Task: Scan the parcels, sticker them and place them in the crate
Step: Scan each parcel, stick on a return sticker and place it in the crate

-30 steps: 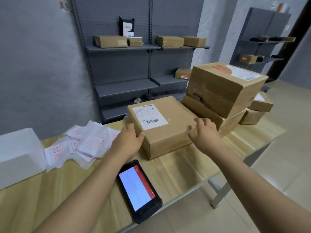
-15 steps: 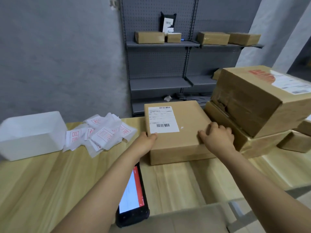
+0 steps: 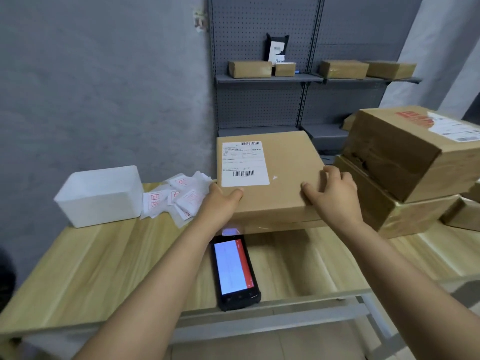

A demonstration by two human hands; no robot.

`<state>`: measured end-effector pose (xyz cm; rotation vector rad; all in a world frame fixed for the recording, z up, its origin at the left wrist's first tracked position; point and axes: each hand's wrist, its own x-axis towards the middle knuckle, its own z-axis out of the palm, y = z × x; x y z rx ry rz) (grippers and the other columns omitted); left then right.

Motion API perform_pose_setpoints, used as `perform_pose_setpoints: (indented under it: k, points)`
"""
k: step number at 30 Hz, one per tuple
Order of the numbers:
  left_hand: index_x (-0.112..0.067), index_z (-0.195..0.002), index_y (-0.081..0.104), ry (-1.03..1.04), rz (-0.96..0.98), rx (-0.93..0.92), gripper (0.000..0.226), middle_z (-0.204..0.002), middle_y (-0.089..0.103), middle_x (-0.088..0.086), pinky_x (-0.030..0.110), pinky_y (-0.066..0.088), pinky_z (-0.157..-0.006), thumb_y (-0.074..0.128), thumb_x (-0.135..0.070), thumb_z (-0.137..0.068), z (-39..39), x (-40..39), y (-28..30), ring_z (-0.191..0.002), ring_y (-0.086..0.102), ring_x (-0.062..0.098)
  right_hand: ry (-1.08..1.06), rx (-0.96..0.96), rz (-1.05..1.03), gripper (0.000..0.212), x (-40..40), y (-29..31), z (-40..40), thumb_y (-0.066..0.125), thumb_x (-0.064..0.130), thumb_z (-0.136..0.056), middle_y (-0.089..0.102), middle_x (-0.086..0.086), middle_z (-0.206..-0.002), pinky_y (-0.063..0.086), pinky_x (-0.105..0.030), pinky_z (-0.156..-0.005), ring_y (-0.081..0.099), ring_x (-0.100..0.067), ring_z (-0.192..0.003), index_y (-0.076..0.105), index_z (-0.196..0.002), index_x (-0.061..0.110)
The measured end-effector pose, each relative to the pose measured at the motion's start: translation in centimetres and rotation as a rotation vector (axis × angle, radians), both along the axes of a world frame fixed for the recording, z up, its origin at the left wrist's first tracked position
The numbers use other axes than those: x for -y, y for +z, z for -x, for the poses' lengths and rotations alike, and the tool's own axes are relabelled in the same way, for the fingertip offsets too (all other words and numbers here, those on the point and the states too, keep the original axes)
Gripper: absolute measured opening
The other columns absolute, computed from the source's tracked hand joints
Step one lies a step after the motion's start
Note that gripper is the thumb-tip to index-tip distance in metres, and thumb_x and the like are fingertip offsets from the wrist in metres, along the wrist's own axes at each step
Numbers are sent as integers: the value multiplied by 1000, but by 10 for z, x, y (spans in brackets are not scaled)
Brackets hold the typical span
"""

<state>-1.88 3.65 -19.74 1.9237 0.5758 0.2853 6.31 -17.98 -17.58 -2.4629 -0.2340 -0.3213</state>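
Observation:
A flat brown parcel (image 3: 285, 172) with a white shipping label (image 3: 244, 162) is lifted off the wooden table (image 3: 104, 268), its near edge raised. My left hand (image 3: 220, 198) grips its near-left corner, thumb on top. My right hand (image 3: 332, 193) grips its near-right side, fingers curled over the top. A black handheld scanner (image 3: 235, 268) with a lit screen lies on the table just below the parcel. A heap of white stickers with red print (image 3: 176, 198) lies left of the parcel. A white crate (image 3: 101, 196) stands at the table's far left.
A stack of larger brown parcels (image 3: 410, 162) stands right of the held parcel, with smaller ones (image 3: 462, 214) beyond it. Grey shelving (image 3: 267, 79) behind the table carries several small boxes. The table's front edge is near me.
Both hands took hold of the parcel and raised it off the table, above the scanner's far end. My view has swung left, bringing the white crate closer to centre.

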Motion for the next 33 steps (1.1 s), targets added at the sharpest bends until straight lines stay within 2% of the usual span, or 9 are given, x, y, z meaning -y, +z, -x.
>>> perform_pose_setpoints:
  k: [2,5,11,17,21,24,27,30,33]
  points:
    - [-19,-130,45,46,-47,22,51,-117,62,-6,31,51,-79,52,-44,-87,23,-17,6,-97,59,14,30,-5,-37,69,-18,3,19,61,51,-84,42,-16,-134,40,-47,-104,39,-35,-126,38,-140,16]
    - [-19,-128,44,118,-92,16,49,-109,57,-9,20,37,-60,54,-45,-87,58,-45,11,-95,54,14,79,-1,-81,67,-45,4,49,63,51,-84,42,-14,-134,39,-42,-100,39,-32,-125,40,-138,18]
    - [-16,-123,49,165,-69,-16,48,-113,62,-6,29,47,-77,58,-45,-84,133,-99,8,-101,59,17,197,-28,-127,68,-95,-3,107,64,52,-82,42,-12,-132,44,-40,-92,45,-31,-119,39,-136,19]
    - [-23,-117,42,255,-91,-44,44,-87,49,-23,20,34,-59,58,-46,-84,200,-140,-3,-78,49,0,300,-91,-117,66,-136,-14,163,63,52,-84,39,-11,-133,46,-45,-96,46,-30,-119,39,-136,18]
    - [-23,-132,45,264,-96,-9,55,-100,52,-23,20,36,-69,59,-40,-82,233,-159,-9,-89,50,4,338,-82,-112,62,-158,-22,193,62,49,-84,39,-14,-130,43,-47,-98,42,-33,-119,41,-133,16]
    - [-27,-133,44,265,-64,-40,68,-111,57,-16,20,37,-67,57,-51,-72,253,-164,-13,-93,53,7,356,-88,-108,62,-165,-28,206,64,47,-84,40,-15,-130,40,-42,-100,40,-34,-120,43,-132,15]
    - [-26,-132,47,281,-75,-109,78,-110,58,-15,18,36,-63,52,-59,-61,266,-168,-21,-87,53,5,375,-129,-107,61,-170,-38,214,65,46,-83,38,-15,-131,40,-40,-99,39,-35,-122,43,-131,15]
    - [-23,-136,43,240,-44,-158,84,-121,60,-12,26,42,-75,52,-63,-62,272,-169,-32,-96,57,8,380,-159,-89,60,-171,-48,218,64,46,-84,40,-13,-126,40,-39,-97,37,-33,-121,43,-131,15]
    - [-21,-133,41,277,-40,-187,70,-115,58,-9,20,36,-61,57,-58,-77,272,-172,-45,-77,48,-4,395,-183,-58,60,-170,-57,216,62,46,-85,39,-12,-126,40,-40,-95,36,-32,-122,42,-132,16]
